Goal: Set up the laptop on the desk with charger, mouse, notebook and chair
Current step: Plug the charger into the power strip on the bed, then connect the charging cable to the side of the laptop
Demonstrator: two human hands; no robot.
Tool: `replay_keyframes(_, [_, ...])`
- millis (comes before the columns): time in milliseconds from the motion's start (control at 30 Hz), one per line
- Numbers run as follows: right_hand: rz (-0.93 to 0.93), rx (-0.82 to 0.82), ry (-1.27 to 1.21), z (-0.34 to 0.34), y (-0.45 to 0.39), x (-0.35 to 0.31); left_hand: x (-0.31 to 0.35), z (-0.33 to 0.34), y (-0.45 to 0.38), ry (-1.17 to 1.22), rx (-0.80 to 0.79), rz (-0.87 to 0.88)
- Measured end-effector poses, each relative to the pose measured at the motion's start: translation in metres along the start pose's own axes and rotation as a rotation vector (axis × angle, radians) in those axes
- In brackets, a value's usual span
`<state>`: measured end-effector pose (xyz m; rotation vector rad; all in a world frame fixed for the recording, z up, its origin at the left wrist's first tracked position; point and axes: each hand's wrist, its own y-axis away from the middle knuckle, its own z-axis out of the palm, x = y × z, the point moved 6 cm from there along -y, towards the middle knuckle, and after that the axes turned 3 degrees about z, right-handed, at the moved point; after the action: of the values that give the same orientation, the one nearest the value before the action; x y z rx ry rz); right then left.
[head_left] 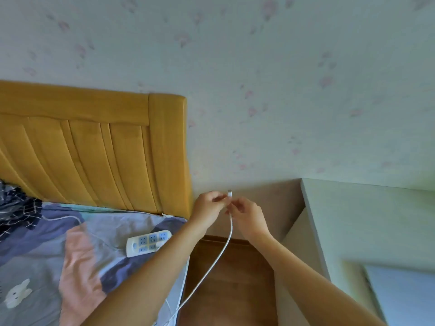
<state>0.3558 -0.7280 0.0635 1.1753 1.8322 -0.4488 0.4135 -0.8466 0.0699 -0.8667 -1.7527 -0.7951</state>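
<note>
A white charger cable (217, 257) runs up from the bottom of the view, between the bed and the desk, to both my hands. My left hand (208, 208) pinches the cable just below its small white plug (229, 193), which points upward. Close beside it, my right hand (247, 214) holds the cable a little lower down. Both hands hover over the gap between the bed and the desk. At the lower right lies the laptop (404, 295), only partly in view, on the pale desk (367, 222).
A white power strip (148, 243) lies on the patterned bedsheet (58, 250) at the left. Behind it stands a wooden headboard (94, 149). Brown floor (235, 278) shows between bed and desk. Flowered wallpaper (282, 90) fills the background.
</note>
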Motion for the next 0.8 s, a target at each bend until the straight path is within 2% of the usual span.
replay_keyframes(267, [-0.045,0.199,0.343,-0.093,0.07,0.023,0.063,0.075,0.039,0.043,-0.256,0.145])
replay_keyframes(400, [-0.041,0.274,0.494,-0.135,0.111,0.05,0.081,0.125,0.064,0.104,-0.412,0.137])
replay_keyframes(633, [0.067,0.339,0.659,-0.212,0.175,0.152,0.076,0.241,0.108,0.064,-0.659,0.069])
replay_keyframes(800, [0.161,0.345,0.697,-0.274,0.204,0.234,0.052,0.332,0.121,-0.142,-0.729,0.025])
